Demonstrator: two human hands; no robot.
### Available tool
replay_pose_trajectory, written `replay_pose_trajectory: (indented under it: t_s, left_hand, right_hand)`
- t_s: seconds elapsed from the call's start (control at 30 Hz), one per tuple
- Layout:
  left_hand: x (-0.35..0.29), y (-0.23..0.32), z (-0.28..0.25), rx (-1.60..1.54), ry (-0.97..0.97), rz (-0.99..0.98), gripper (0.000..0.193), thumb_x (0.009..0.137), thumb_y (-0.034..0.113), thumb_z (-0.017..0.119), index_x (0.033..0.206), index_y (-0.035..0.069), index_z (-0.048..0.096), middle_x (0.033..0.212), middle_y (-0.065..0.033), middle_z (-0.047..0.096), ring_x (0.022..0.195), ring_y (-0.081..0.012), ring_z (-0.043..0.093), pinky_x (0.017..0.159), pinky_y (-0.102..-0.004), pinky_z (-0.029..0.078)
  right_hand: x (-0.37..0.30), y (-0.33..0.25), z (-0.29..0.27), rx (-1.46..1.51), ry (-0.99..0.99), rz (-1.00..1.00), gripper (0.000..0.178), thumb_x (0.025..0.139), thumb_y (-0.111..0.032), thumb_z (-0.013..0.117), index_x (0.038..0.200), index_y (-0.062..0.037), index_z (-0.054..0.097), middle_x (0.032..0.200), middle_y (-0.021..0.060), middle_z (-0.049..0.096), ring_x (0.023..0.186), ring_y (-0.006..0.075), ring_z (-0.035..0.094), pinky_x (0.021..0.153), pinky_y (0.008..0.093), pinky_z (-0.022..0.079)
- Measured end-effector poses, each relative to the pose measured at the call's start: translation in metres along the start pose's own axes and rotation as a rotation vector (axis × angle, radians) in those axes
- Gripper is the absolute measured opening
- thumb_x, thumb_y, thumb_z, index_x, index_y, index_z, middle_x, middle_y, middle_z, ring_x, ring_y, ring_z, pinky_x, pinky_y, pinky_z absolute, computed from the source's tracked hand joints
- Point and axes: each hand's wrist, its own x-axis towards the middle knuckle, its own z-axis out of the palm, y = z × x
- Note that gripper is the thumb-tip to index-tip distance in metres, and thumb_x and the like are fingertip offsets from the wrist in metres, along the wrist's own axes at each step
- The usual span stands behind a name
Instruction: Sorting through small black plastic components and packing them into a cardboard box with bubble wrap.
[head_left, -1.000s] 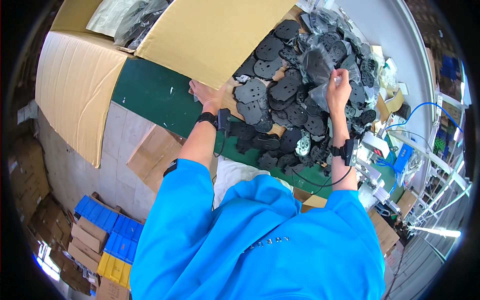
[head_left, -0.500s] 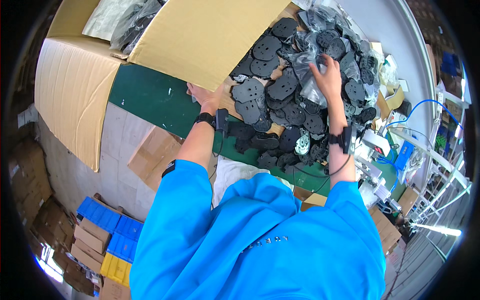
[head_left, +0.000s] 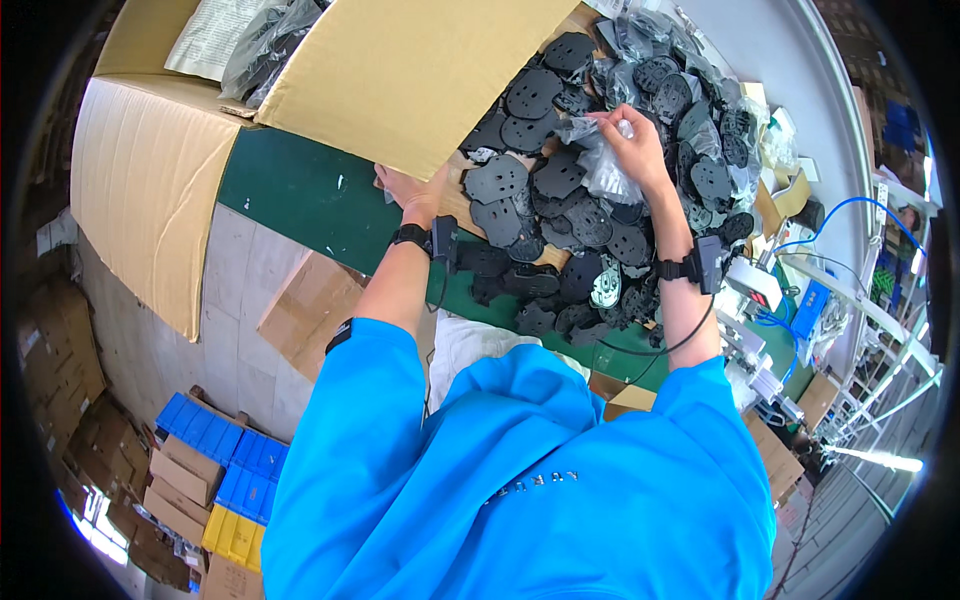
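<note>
Pinching a bag (head_left: 608, 173), the right hand (head_left: 637, 148) is facing many loose plates (head_left: 496, 180); a flap (head_left: 420, 80) is making the left hand's grip (head_left: 408, 192) unreadable.

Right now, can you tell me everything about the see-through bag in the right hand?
The bag looks like thin, cloudy-clear plastic, crinkled and shiny, with no firm shape. The right hand's fingertips seem to pinch one part; the rest bunches below the palm, over the pile of black plates. I can't tell whether it touches them or holds anything.
</note>
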Motion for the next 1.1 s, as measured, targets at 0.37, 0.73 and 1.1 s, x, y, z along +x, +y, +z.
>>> replay_pose_trajectory:
  t_s: [0.37, 0.73, 1.1]
  left_hand:
    - [0.001, 0.003, -0.005, 0.127, 0.152, 0.114, 0.054, 0.077, 0.048, 0.061, 0.114, 0.008, 0.064, 0.111, -0.0177, 0.064, 0.101, -0.0402, 0.060, 0.081, -0.0536, 0.046]
    - [-0.006, -0.002, 0.004, 0.105, 0.117, 0.015, 0.052, 0.078, 0.046, 0.060, 0.116, 0.010, 0.064, 0.113, -0.0170, 0.064, 0.104, -0.0404, 0.059, 0.085, -0.0561, 0.045]
    - [-0.003, -0.018, 0.027, 0.033, 0.200, 0.086, 0.047, 0.079, 0.045, 0.060, 0.109, 0.009, 0.067, 0.104, -0.0153, 0.067, 0.097, -0.0390, 0.062, 0.080, -0.0560, 0.046]
  right_hand:
    - [0.023, -0.009, -0.007, -0.394, 0.095, -0.043, 0.041, 0.074, -0.007, 0.064, 0.114, -0.0135, 0.059, 0.090, 0.0150, 0.061, 0.089, 0.0340, 0.063, 0.083, 0.0372, 0.049]
    - [0.043, 0.020, 0.054, -1.144, -0.289, -0.040, 0.022, 0.083, -0.016, 0.062, 0.103, -0.0177, 0.072, 0.090, 0.0161, 0.070, 0.085, 0.0337, 0.069, 0.073, 0.0430, 0.055]
    - [0.048, 0.024, 0.050, -1.082, -0.323, -0.096, 0.015, 0.080, -0.008, 0.064, 0.094, -0.0130, 0.066, 0.096, 0.0139, 0.069, 0.093, 0.0341, 0.067, 0.079, 0.0411, 0.054]
